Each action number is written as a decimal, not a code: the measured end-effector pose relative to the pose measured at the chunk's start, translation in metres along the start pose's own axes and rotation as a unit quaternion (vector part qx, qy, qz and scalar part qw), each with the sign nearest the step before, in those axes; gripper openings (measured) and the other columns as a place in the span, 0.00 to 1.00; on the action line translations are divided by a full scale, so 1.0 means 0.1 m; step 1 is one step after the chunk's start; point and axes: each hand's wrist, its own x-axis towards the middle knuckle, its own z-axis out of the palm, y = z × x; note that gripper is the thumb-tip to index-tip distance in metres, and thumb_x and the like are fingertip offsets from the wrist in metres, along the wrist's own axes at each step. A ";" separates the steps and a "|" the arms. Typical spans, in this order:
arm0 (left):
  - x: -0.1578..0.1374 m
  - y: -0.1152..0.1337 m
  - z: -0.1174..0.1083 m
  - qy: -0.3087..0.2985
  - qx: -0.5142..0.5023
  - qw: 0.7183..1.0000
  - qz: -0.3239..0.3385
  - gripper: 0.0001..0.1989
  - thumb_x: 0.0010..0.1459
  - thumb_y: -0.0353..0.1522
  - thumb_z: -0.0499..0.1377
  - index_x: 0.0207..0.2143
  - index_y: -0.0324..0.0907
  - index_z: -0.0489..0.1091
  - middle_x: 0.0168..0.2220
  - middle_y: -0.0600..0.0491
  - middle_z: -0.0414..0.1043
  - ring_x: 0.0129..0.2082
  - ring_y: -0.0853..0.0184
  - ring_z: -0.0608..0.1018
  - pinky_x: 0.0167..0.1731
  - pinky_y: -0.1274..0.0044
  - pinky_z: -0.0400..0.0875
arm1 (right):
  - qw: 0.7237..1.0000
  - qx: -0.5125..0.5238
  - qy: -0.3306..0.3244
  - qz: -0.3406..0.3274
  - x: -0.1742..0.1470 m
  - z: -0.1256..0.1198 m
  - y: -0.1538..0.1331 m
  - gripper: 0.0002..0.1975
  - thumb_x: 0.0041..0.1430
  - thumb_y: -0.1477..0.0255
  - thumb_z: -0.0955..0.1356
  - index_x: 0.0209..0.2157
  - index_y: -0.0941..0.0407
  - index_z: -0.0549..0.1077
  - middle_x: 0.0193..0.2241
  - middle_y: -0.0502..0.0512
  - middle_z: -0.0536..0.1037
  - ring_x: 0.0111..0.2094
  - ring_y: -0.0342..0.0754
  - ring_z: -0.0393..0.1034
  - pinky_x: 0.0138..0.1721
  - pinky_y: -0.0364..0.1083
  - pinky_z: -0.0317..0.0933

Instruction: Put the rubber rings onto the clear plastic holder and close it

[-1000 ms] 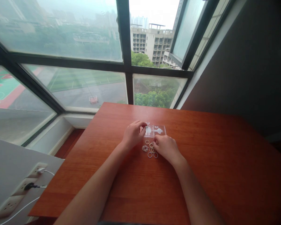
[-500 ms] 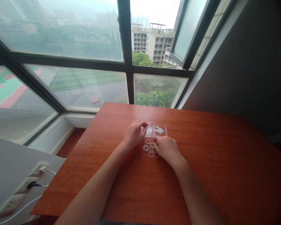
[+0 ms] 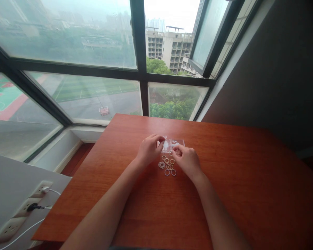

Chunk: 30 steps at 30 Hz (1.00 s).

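Observation:
A small clear plastic box [image 3: 167, 147] lies opened out on the wooden table, with white printed shapes showing on it. My left hand [image 3: 150, 148] is closed at its left side, thumb and fingers gripping that edge. Over the box's near right part, my right hand [image 3: 186, 159] is closed in a pinch on a small pale ring, which shows partly at the fingertips. Several more rings [image 3: 167, 172], whitish to yellowish, lie loose and partly overlapping on the table just below the box. The right hand hides part of the box.
The reddish-brown table [image 3: 151, 211] ends at a far edge by dark-framed windows [image 3: 143, 93]. On the low wall at the left are sockets [image 3: 35, 206] with plugs and white cables [image 3: 26, 232]. A dark wall stands at the right.
My right hand has lifted from the rings and moved slightly up toward the box, now with a ring in its fingertips. The left hand stays at the box's side.

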 end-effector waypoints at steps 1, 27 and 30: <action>0.00 0.02 0.00 -0.006 -0.011 1.000 0.003 0.07 0.57 0.29 0.55 0.35 0.42 0.73 0.33 0.52 0.74 0.26 0.71 0.71 0.30 0.79 0.65 | 1.000 0.011 0.011 0.000 0.00 0.00 0.01 0.08 0.58 0.66 0.65 0.34 0.51 0.77 0.23 0.47 0.75 0.26 0.43 0.68 0.31 0.40 0.55; 0.00 0.04 0.03 -0.052 -0.023 0.998 0.027 0.07 0.56 0.30 0.56 0.27 0.39 0.71 0.25 0.54 0.71 0.24 0.73 0.68 0.27 0.81 0.60 | 0.989 0.097 0.113 -0.023 0.02 0.01 0.08 0.08 0.57 0.66 0.66 0.32 0.53 0.76 0.16 0.46 0.68 0.20 0.43 0.63 0.29 0.41 0.54; 0.02 -0.06 0.01 -0.014 0.002 1.000 -0.008 0.07 0.57 0.31 0.56 0.27 0.39 0.71 0.24 0.54 0.71 0.24 0.72 0.68 0.27 0.81 0.60 | 0.988 0.099 0.115 -0.026 0.03 0.02 0.10 0.08 0.57 0.67 0.65 0.32 0.53 0.76 0.16 0.46 0.67 0.20 0.43 0.63 0.29 0.41 0.54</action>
